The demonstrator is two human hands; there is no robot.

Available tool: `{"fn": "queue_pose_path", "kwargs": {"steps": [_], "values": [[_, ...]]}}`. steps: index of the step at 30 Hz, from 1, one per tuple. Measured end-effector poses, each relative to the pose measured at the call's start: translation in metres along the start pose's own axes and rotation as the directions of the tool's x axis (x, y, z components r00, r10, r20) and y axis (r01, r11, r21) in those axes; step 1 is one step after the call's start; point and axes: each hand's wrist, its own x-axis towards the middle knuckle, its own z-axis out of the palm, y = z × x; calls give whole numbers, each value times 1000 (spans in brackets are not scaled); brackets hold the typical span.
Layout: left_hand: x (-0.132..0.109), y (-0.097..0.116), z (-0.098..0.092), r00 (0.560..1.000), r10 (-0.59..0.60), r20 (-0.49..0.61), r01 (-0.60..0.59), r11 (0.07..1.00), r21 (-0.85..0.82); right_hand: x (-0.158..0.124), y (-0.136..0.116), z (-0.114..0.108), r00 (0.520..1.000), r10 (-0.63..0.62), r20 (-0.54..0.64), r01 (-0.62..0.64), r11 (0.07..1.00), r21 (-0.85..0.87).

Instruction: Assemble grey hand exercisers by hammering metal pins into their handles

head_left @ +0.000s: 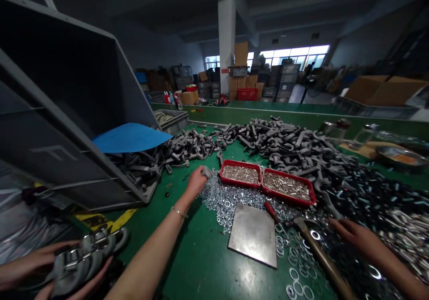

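Observation:
My left hand, with a bracelet at the wrist, is closed around a small grey metal part, only its end showing. It hangs over the left edge of a spread of shiny washers, beside a red tray of small metal pins. On the right, my right hand has its fingers closed at the lower end of a grey curved metal part. Its fingertips are partly hidden. Near it lie a hammer and a pile of black pieces.
A second red tray, a steel plate and a red-handled tool lie centrally. Behind is a heap of grey metal parts. A tipped grey crate stands left. Another person's hands hold several grey parts at lower left.

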Motion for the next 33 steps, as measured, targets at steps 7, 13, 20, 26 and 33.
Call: {"fn": "queue_pose_path", "kwargs": {"steps": [7, 13, 20, 26, 33], "values": [[-108, 0, 27, 985, -56, 163, 56, 998, 1, 0, -28, 18, 976, 97, 193, -162, 920, 358], [-98, -8, 23, 989, -6, 150, 21, 995, -100, -37, -71, 40, 982, 16, 189, -152, 667, 729], [-146, 59, 26, 955, 50, 293, 225, 519, -824, -86, -124, 77, 907, -139, 397, -331, 346, 878], [-171, 115, 39, 852, 140, 505, 455, 278, -846, -119, -155, 104, 817, -294, 496, -487, 110, 867], [-179, 109, 44, 827, 125, 548, 500, 280, -819, -132, -157, 110, 844, -187, 503, -465, 214, 859]]}}
